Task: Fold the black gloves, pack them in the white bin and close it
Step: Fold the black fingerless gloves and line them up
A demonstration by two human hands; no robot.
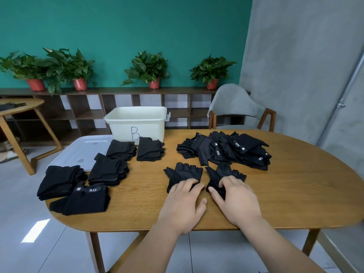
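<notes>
Two black fingerless gloves lie side by side near the table's front. My left hand (183, 201) rests on the cuff of the left glove (184, 173), fingers bent over its edge. My right hand (234, 198) lies on the right glove (226, 172), its thumb and fingers pinching the cuff. Behind them sits a loose heap of unfolded gloves (226, 149). Several folded stacks (107, 169) lie to the left. The white bin (136, 121), marked B, stands open at the back, and its white lid (82, 149) lies flat on the table's left end.
The oval wooden table (295, 184) has bare wood on its right side. A grey chair (236, 107) stands behind it. A second wooden table (19, 107) is at the far left. Potted plants (147, 69) line a low shelf on the green wall.
</notes>
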